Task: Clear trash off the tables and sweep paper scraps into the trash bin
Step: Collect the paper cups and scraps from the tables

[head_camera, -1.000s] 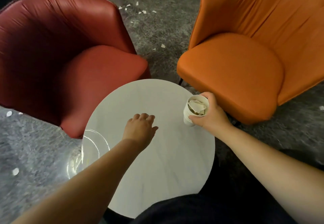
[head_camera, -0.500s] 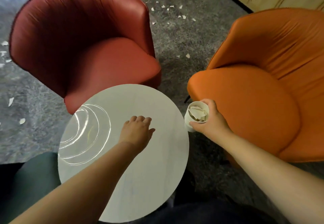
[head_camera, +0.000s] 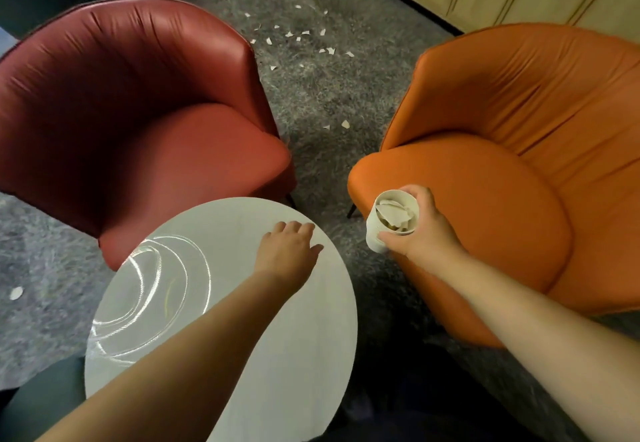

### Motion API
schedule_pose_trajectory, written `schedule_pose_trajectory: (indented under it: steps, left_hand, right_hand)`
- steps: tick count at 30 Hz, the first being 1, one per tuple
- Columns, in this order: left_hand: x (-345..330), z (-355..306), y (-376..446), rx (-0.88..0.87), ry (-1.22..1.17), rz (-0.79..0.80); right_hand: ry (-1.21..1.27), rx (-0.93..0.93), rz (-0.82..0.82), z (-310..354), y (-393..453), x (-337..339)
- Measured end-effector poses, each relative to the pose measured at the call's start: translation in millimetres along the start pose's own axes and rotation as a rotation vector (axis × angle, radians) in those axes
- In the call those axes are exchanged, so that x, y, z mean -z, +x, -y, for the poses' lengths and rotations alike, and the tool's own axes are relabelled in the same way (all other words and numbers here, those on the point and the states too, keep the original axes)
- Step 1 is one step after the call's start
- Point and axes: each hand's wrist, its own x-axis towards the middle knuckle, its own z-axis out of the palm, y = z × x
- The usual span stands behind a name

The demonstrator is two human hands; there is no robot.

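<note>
we are holding a paper cup (head_camera: 379, 233) of crumpled trash beside the round table (head_camera: 277, 337)

our right hand (head_camera: 424, 230) is gripping the cup — off the table's edge, in front of the orange chair (head_camera: 502, 178) — while our left hand (head_camera: 289, 251) is lying over the tabletop (fingers relaxed, holding nothing); paper scraps (head_camera: 301, 38) are dotting the carpet beyond.

Two bare forearms reach forward from the bottom edge. The left hand (head_camera: 289, 251) is palm down, fingers loosely curled forward, thumb out to the right. The right hand (head_camera: 424, 230) is curled around a paper cup (head_camera: 375, 237), thumb nearest the body.
</note>
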Motion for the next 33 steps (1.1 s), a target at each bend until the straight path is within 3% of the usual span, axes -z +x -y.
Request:
schedule_pose_trajectory:
  steps: [4,17,25,33]
  left_hand:
    - [8,-24,46,-0.024,0.015,-0.02]
    - [47,-117,189,0.145,0.01,0.011]
    - [84,-131,247,0.128,0.046,0.005]
    - [95,-124,337,0.025,0.07,0.04]
  right_hand:
    - [-0.023,0.011,0.03,-16,45,32]
    - [-0.065,0.134,0.111,-27,206,155]
    - [0.016,0.139,0.118,-21,253,177]
    - [0.037,0.125,0.025,-5,312,168]
